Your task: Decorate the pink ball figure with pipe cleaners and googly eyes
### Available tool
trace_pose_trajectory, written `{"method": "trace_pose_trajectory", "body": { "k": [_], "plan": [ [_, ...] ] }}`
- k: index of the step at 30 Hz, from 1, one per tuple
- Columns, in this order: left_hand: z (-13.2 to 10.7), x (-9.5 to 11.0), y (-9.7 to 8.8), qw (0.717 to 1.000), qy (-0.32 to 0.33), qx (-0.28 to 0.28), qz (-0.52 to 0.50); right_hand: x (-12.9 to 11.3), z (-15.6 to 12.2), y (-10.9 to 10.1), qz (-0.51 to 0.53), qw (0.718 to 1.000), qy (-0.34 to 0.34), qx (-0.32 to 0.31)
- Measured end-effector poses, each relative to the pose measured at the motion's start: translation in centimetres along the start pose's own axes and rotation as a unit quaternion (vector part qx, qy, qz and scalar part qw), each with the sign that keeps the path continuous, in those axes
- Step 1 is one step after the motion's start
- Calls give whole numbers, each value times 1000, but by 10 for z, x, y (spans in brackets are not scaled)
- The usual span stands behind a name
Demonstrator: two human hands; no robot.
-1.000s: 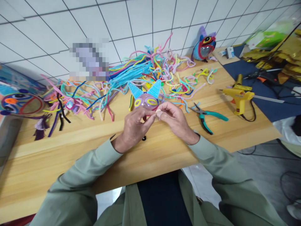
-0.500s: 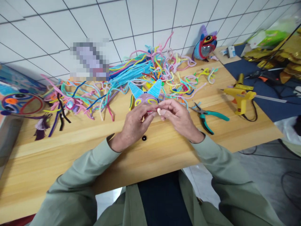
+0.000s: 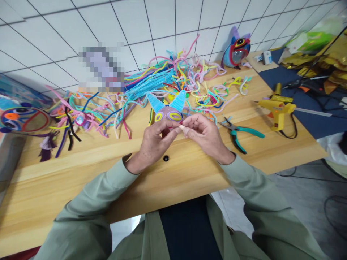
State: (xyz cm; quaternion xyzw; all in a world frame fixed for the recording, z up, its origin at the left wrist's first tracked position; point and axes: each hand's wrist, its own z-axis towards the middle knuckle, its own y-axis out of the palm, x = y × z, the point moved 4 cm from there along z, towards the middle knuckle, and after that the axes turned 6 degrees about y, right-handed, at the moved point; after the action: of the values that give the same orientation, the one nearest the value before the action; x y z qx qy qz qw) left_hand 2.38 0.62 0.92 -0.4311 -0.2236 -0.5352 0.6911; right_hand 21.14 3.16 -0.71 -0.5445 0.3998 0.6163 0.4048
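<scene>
Between the fingertips of the left hand (image 3: 154, 140) and right hand (image 3: 208, 139), a small pale piece (image 3: 181, 127) was pinched, both grips narrow, likely because something so slight needed steadying from two sides
Just beyond the fingers sat an eared figure (image 3: 168, 109), its lower part hidden by them
On the near side of the fingers lay a black disc (image 3: 166, 158); to their right, pliers (image 3: 234, 133) and a glue gun (image 3: 278, 108), presumably placed for easy reach; farther beyond, fuzzy stems (image 3: 154, 85) heaped, likely as stock
</scene>
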Motion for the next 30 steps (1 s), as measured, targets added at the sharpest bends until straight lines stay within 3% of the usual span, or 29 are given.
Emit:
{"method": "trace_pose_trajectory", "body": {
  "k": [5, 13, 30],
  "plan": [
    [4, -3, 0, 990, -89, -43, -98, 0, 3, -2, -15, 1000, 2, 11],
    [8, -2, 1, 973, -143, -113, -140, -3, 2, -2, -31, 999, -13, -16],
    [10, 2, 4, 961, -135, -165, -175, -11, -2, -3, -51, 997, -18, -61]
  ]
}}
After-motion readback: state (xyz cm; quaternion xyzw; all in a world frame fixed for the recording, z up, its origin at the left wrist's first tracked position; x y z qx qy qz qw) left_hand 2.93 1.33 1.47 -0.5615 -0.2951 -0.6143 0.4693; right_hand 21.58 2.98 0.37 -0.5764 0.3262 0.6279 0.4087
